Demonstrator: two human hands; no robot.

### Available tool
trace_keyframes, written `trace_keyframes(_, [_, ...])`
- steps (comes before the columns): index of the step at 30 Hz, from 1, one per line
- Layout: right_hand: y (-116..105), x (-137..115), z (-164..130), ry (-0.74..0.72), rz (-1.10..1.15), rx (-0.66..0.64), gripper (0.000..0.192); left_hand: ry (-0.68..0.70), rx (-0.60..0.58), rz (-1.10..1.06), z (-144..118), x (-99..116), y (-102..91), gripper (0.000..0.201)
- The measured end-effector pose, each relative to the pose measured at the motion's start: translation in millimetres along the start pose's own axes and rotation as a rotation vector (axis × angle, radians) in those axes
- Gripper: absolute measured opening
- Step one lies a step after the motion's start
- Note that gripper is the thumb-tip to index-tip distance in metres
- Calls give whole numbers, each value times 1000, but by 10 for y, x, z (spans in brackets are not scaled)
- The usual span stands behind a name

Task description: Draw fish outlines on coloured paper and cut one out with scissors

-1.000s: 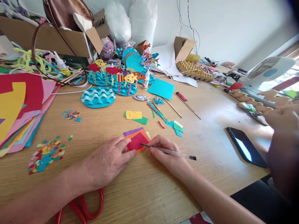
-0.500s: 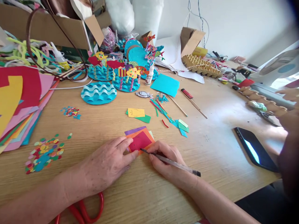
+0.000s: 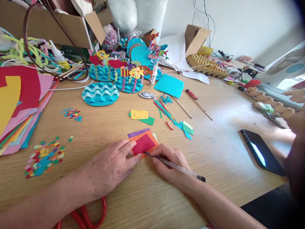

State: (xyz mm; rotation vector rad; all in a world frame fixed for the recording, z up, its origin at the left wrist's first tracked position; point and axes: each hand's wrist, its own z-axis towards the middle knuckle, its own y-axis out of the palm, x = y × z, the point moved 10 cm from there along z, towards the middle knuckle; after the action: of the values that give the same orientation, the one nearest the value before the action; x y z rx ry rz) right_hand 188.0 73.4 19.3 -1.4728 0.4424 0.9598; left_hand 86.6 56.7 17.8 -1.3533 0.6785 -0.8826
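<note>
The right hand point(image 3: 170, 167) pinches a pen point(image 3: 175, 166) between thumb and fingers, its tip touching the near edge of a red paper square point(image 3: 143, 143). That square lies on top of a small stack of orange and purple paper pieces point(image 3: 137, 133) on the wooden table point(image 3: 214, 149). The left hand point(image 3: 111, 167) rests flat with fingers spread and relaxed, fingertips point(image 3: 133, 144) pressing the square's left edge and gripping nothing. Red scissors point(image 3: 91, 214) lie under the left forearm. Punched paper dots point(image 3: 44, 156) sit well to the left, a phone point(image 3: 260, 151) well to the right, and blue wave discs point(image 3: 100, 93) farther back.
</note>
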Motion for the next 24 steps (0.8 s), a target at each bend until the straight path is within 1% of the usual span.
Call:
trace_keyframes(12, [11, 0, -15, -8, -42, -8, 12, 10, 11, -3, -9, 22, -23, 31])
trace_keyframes(18, [7, -21, -12, -18, -42, 2, 11, 12, 40, -27, -25, 20, -23, 32])
trace_keyframes(24, [-5, -8, -19, 11, -66, 12, 10, -11, 69, -42, -46, -3, -17, 31])
